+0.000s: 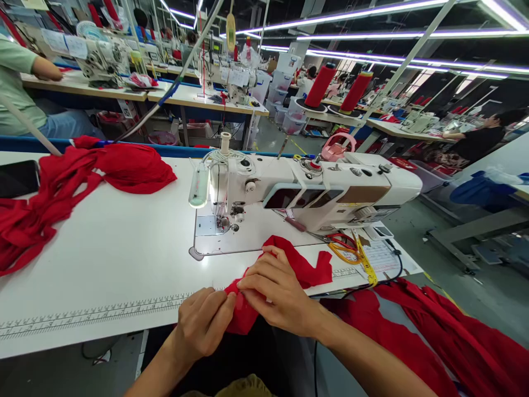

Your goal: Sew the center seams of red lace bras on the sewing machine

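Observation:
A piece of red fabric [295, 259] lies partly on the white table's front edge, with its near part hanging over toward my lap. My left hand [206, 320] pinches the fabric's near edge between thumb and fingers. Close beside it, my right hand [279, 289] also grips the cloth, its fingertips almost touching those of the left. Just beyond my hands stands a white sewing machine [306, 187]; its needle area [223, 220] is to the left of the cloth. Exactly how the edge is folded between my fingertips is hidden.
Red fabric strips [132, 168] lie heaped at the table's left, near a black phone [19, 178]. Orange-handled scissors [345, 248] and a yellow tape measure [366, 262] rest at the right. More red cloth [392, 331] hangs beside me. Other people sit at machines beyond.

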